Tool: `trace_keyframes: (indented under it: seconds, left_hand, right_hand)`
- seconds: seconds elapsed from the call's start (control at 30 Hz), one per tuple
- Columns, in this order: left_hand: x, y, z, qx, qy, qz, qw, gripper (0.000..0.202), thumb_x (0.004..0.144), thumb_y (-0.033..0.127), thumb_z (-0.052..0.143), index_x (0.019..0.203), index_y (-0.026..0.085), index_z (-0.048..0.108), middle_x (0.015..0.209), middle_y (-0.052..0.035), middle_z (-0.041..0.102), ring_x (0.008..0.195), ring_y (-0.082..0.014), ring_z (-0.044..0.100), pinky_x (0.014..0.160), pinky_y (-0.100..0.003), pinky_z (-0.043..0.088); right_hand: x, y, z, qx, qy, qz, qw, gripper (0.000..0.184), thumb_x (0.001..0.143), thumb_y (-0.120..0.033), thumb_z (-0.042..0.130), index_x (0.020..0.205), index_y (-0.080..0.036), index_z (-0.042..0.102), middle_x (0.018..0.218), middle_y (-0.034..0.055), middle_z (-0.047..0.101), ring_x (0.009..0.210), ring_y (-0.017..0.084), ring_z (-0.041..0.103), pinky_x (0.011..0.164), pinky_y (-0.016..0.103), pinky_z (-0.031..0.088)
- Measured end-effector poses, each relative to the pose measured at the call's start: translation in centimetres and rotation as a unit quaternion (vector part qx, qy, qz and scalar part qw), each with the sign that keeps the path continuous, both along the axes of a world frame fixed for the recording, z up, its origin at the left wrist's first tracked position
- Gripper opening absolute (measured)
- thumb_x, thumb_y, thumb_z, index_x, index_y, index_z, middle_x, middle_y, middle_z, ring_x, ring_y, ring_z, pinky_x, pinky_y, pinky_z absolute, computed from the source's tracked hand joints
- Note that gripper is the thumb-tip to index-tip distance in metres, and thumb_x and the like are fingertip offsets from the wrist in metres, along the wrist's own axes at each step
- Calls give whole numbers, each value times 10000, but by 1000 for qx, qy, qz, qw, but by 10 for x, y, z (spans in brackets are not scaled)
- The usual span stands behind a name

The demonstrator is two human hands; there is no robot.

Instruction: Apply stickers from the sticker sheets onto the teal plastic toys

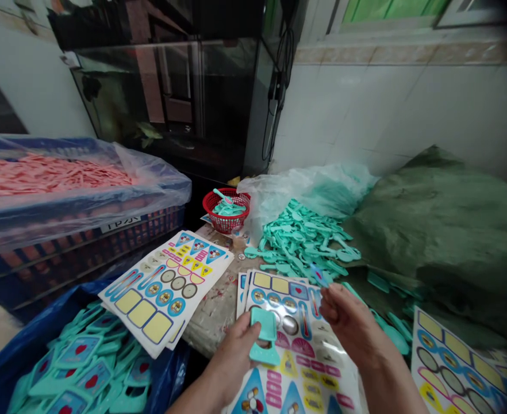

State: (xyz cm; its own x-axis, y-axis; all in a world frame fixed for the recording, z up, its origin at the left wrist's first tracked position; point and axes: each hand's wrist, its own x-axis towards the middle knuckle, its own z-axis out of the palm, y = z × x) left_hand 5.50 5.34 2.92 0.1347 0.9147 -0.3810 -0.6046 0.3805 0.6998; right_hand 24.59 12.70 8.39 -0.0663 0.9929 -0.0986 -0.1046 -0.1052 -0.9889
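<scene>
My left hand [236, 351] is closed on a flat teal plastic piece [264, 336], held just above a sticker sheet [296, 351] on the low table. My right hand [344, 322] is raised beside it with the fingertips pinched on a small blue sticker [318, 275]. Behind the hands, a heap of teal plastic parts [300, 241] spills out of a clear bag [305, 190].
A second sticker sheet [165, 284] lies at left over a blue bag of finished teal pieces [81, 368]. A red basket [226, 210] holds teal parts. A blue crate of pink parts [55, 190] stands left, green sacking [443, 230] right, another sheet [460, 368] lower right.
</scene>
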Motion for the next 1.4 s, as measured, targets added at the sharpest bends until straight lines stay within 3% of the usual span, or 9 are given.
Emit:
trace_keyframes:
  seconds: [0.17, 0.37, 0.53, 0.73, 1.17, 1.4]
  left_hand:
    - [0, -7, 11, 30, -60, 8, 998, 374, 848, 391, 520, 1132, 150, 554, 1061, -133, 653, 968, -276, 616, 819, -419, 489]
    - [5, -21, 21, 35, -112, 30, 993, 406, 877, 443, 452, 1121, 147, 585, 1054, -120, 683, 1062, -275, 587, 876, -400, 473]
    - [8, -28, 29, 35, -126, 31, 991, 447, 893, 441, 415, 1163, 127, 583, 1084, -131, 679, 1098, -284, 569, 902, -410, 464]
    - [9, -32, 36, 45, -140, 40, 988, 418, 905, 397, 411, 1161, 122, 594, 1118, -121, 668, 1134, -274, 546, 959, -401, 430]
    - [10, -35, 41, 53, -120, 55, 990, 406, 895, 406, 435, 1138, 131, 610, 1109, -113, 672, 1137, -266, 542, 974, -386, 415]
    - [9, -39, 40, 42, -98, 58, 993, 397, 877, 422, 474, 1099, 124, 615, 1070, -134, 678, 1046, -268, 597, 896, -382, 460]
  right_hand:
    - [-16, -44, -7, -40, -60, 51, 996, 309, 703, -451, 686, 668, -201, 508, 590, -52, 426, 552, 96, 354, 525, 223, 301]
    - [-31, -69, -20, -29, -121, 81, 989, 310, 729, -474, 651, 688, -205, 502, 624, -57, 465, 600, 104, 422, 553, 202, 351]
    - [-33, -75, -19, -12, -143, 58, 988, 300, 710, -469, 654, 690, -212, 502, 615, -56, 469, 583, 112, 439, 526, 203, 364]
    - [-34, -77, -16, 13, -166, 76, 983, 282, 724, -456, 639, 710, -210, 502, 644, -42, 489, 622, 124, 482, 555, 209, 401]
    - [-34, -82, -10, 8, -175, 61, 983, 303, 726, -476, 629, 705, -211, 484, 640, -52, 480, 618, 107, 469, 552, 192, 412]
    - [-35, -83, -12, 34, -193, 55, 979, 278, 733, -455, 627, 715, -210, 496, 627, -47, 501, 591, 109, 487, 527, 193, 416]
